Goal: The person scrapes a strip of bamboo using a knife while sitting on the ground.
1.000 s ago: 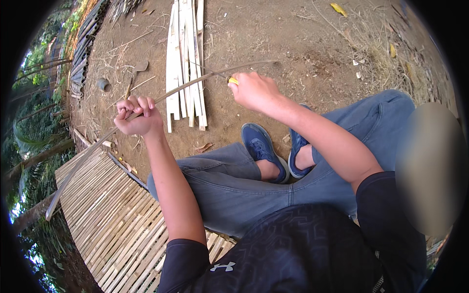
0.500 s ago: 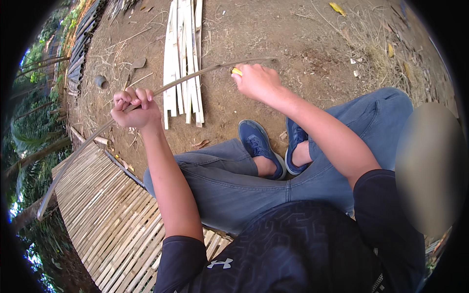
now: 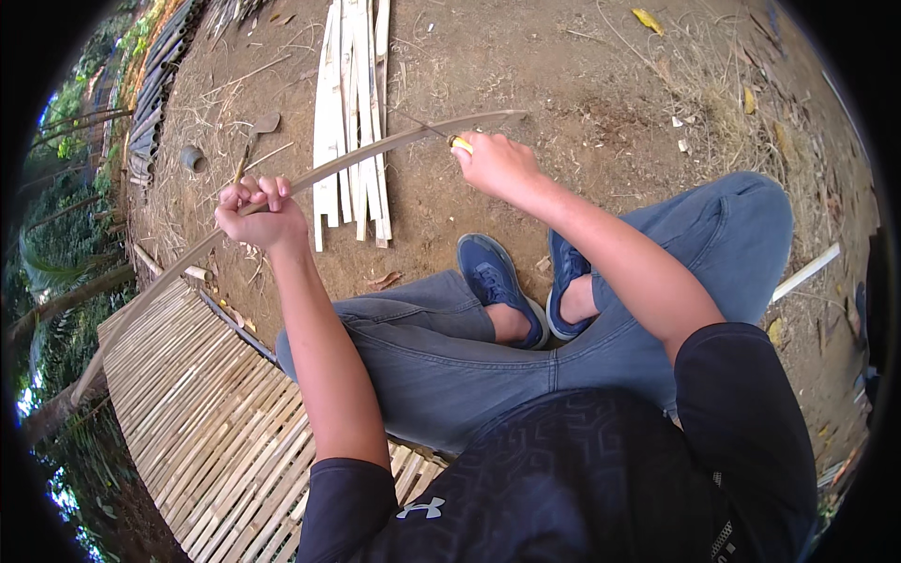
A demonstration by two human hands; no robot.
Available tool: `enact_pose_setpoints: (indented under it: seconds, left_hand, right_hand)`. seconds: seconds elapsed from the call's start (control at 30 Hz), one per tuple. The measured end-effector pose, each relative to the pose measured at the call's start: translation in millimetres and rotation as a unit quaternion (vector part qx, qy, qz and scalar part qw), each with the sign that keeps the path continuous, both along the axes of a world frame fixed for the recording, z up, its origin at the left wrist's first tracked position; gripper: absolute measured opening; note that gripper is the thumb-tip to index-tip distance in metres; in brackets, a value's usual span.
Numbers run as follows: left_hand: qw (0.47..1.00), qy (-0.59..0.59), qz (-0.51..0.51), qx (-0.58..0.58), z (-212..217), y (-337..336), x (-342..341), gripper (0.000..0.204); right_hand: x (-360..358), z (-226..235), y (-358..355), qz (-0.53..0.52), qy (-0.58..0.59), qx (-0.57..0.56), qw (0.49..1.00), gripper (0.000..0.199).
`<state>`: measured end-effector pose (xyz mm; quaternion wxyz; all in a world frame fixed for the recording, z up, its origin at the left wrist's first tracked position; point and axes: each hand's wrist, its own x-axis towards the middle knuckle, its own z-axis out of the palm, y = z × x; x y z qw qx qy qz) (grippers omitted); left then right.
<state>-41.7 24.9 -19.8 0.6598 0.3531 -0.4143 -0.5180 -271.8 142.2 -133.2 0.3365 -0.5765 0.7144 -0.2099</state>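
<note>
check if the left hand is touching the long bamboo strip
Touching. The head view shows the left hand closed in a fist around the long bamboo strip, which passes straight through its fingers.

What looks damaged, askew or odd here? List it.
Nothing stands out. The left hand and right hand hold a long bamboo strip that bows between them without breaking. The cut slats lie in a fairly tidy bundle on the dirt.

The person wears a black short-sleeved shirt [image 3: 601, 479] with a faint geometric pattern and a small white logo on the chest. Below the shirt come grey-blue jeans [image 3: 441, 347]. Beyond the jeans' hems, the feet wear dark blue lace-up shoes [image 3: 493, 277] with pale soles, ankles bare.
</note>
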Motion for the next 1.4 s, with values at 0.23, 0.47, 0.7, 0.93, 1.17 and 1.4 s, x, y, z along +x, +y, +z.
enact_pose_setpoints:
  seconds: [0.23,0.47,0.7,0.93,1.17,1.4]
  left_hand:
    - [1.0,0.019,0.012,0.02,0.7,-1.2,-0.3,0.021]
    - [1.0,0.012,-0.016,0.0,5.0,4.4,-5.9,0.02]
    - [0.999,0.002,0.027,0.017,5.5,6.0,-11.1,0.021]
    - [0.991,0.015,0.109,0.077,4.1,3.6,-11.7,0.014]
    - [0.971,0.024,0.206,0.12,2.9,4.1,-10.2,0.013]
    - [0.974,0.021,0.198,0.106,4.4,3.1,-14.7,0.012]
  right_hand:
    - [4.8,-7.8,-6.0,0.017,0.04,0.02,0.999,0.036]
    - [-16.1,-24.1,-2.4,-0.034,0.021,0.044,0.998,0.035]
    - [-12.4,-37.0,0.6,-0.055,0.027,0.025,0.998,0.037]
    - [3.7,-40.3,1.4,-0.048,0.023,-0.001,0.999,0.035]
    - [11.7,-24.4,-1.1,-0.018,0.033,-0.01,0.999,0.034]
    - [12.7,-31.3,-1.9,-0.037,0.032,0.002,0.999,0.032]
